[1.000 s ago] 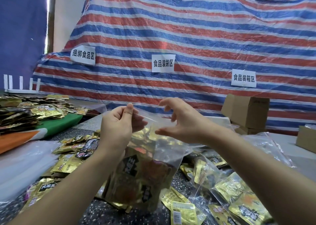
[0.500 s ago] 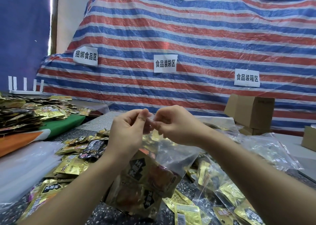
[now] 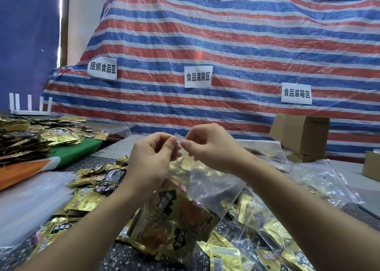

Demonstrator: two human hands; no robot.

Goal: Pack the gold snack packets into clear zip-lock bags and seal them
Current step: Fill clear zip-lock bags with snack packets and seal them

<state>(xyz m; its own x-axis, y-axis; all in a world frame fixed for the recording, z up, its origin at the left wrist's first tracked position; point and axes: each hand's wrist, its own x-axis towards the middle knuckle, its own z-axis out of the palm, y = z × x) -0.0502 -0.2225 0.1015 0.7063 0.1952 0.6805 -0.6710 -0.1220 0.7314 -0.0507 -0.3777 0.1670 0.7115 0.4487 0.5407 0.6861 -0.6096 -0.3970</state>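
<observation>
Clear plastic is now being pinched at the bag (image 3: 213, 190) top by both hands, left (image 3: 152, 159) and right (image 3: 211, 147), which have closed together since a second ago, beginning the seal over the packets (image 3: 174, 219) hanging inside above the table.

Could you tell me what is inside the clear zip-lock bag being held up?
The clear zip-lock bag holds gold snack packets bunched at its bottom. Their number is unclear, since they overlap.
</observation>
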